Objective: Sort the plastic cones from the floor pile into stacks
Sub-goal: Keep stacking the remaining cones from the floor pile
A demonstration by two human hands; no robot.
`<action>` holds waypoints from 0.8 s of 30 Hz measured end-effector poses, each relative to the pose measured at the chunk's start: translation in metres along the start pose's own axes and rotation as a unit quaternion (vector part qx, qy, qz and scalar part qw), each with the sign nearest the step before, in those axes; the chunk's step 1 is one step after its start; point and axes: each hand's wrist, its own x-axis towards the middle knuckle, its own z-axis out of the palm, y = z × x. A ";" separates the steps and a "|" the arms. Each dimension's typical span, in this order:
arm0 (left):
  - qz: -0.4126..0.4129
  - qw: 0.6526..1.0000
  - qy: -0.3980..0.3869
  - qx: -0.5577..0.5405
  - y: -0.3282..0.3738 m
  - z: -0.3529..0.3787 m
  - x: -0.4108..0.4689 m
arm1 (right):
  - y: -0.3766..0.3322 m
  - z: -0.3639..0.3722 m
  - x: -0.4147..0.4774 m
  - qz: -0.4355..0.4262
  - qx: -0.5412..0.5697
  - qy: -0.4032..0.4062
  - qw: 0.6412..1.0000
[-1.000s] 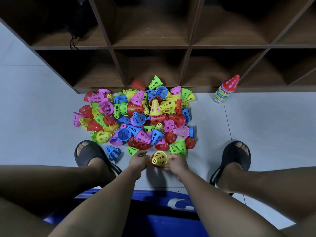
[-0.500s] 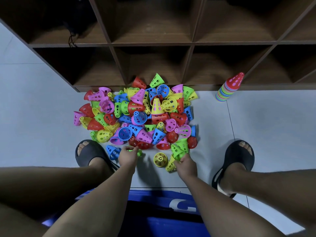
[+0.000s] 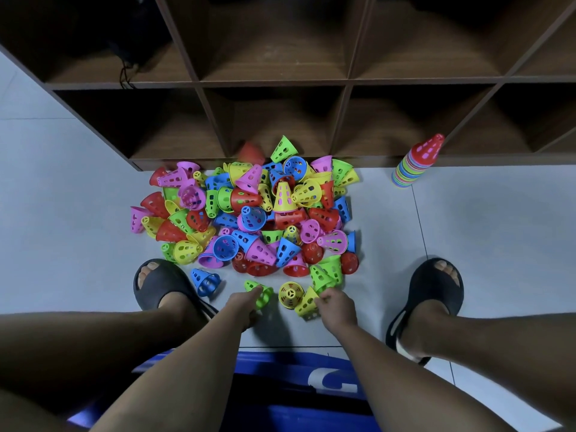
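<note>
A pile of perforated plastic cones [image 3: 249, 210] in red, yellow, green, blue and pink lies on the grey floor before a wooden shelf. My left hand [image 3: 244, 302] grips a green cone [image 3: 261, 293] at the pile's near edge. My right hand [image 3: 335, 304] pinches another green cone [image 3: 321, 277], with a yellow-green cone [image 3: 307, 304] lying against its fingers. A yellow cone [image 3: 290, 294] lies between my hands, mouth up. A tall stack of nested cones [image 3: 416, 162], red on top, stands at the right by the shelf.
The dark wooden cubby shelf [image 3: 280, 82] rises right behind the pile. My feet in black slippers [image 3: 156, 285] [image 3: 433, 291] flank the pile. A lone blue cone [image 3: 205, 280] lies by the left foot. A blue seat [image 3: 296, 391] is under me.
Both hands let go of the yellow cone, which now lies on the floor. The left hand took a green cone on the left; the right hand reached to the green cones on the right.
</note>
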 end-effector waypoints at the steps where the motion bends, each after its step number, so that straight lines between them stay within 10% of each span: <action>1: 0.004 1.000 -0.009 -0.001 -0.001 0.003 0.003 | 0.000 -0.001 0.000 -0.008 0.009 -0.001 1.000; 11: 0.093 0.995 -0.022 0.007 0.006 0.016 -0.014 | -0.006 -0.018 0.001 0.019 0.120 -0.029 0.992; 17: 0.222 0.972 -0.067 -0.021 0.020 0.018 -0.068 | -0.014 -0.024 -0.009 0.136 0.367 -0.109 0.914; 24: 0.286 0.955 -0.075 -0.024 0.019 0.029 -0.090 | -0.017 -0.033 -0.012 0.147 0.414 -0.114 0.891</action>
